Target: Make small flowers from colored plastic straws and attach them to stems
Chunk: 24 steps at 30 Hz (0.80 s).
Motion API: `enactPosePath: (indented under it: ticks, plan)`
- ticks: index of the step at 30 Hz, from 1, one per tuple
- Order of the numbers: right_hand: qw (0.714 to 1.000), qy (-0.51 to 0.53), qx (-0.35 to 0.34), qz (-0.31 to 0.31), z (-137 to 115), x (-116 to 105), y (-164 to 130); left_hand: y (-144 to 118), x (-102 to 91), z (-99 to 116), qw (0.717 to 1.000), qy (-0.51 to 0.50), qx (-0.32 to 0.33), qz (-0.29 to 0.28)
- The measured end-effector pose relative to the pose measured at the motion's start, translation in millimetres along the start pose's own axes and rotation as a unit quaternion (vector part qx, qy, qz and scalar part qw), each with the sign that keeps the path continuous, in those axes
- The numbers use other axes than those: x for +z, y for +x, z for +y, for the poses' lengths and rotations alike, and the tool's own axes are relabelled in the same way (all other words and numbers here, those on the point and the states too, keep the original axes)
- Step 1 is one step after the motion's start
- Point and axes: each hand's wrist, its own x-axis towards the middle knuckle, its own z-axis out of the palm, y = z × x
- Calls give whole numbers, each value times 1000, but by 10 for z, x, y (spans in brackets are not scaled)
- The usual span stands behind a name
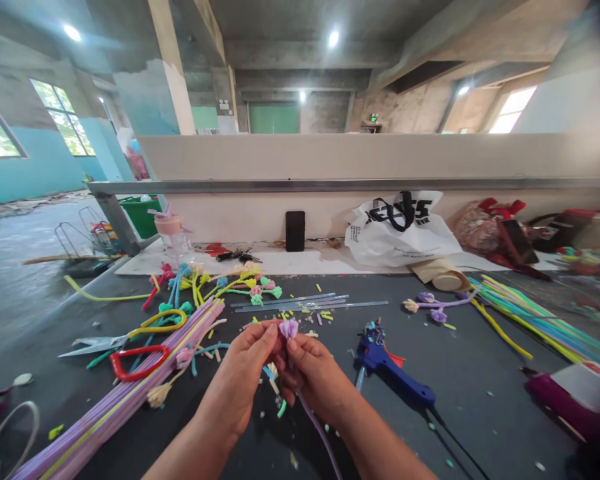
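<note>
A small lilac flower (289,328), seemingly shaped from fuzzy chenille stem, is pinched between my two hands at the middle of the dark table. My left hand (253,363) grips it from the left, thumb and fingers closed. From the other side my right hand (317,373) closes on its base, and a lilac stem (320,433) trails down below it. The fingertips partly hide the flower's underside. To the right lies a blue glue gun (395,373). Left of my hands, scissors (150,330) with yellow and red handles rest by a bundle of lilac stems (115,400).
Clear glue sticks (325,304) and cut scraps lie beyond my hands. Finished-looking colourful flowers (255,291) are heaped behind the scissors. More stems (535,320) lie at right. A phone (295,231), keys (237,255), a cup (169,230) and a white bag (400,230) line the back.
</note>
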Motion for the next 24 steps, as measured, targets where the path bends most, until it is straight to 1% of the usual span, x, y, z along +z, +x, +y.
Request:
enactPosePath:
  ticks: [2,4,8,11,13,15,19,24]
  plan:
    - [1000,-10,6,0,11,0,11,20,-24,-26,1000,6,8,2]
    - [999,-28,4,16,30,-10,28,44,-62,-68,1000,17,17,9]
    - [992,-71,-25,97,60,-41,64,82,-118,-133,997,40,37,51]
    - [983,-105,-46,144,56,-49,75,90,-117,-147,996,44,43,65]
    - [979,-128,-52,149,45,-49,73,88,-108,-151,996,46,48,66]
    - [979,-140,-54,140,38,-48,66,86,-104,-162,995,47,56,63]
    - [981,-139,-47,128,51,-51,58,93,-116,-186,995,48,64,64]
    - [980,-143,-40,129,98,-67,70,109,-128,-182,991,83,81,71]
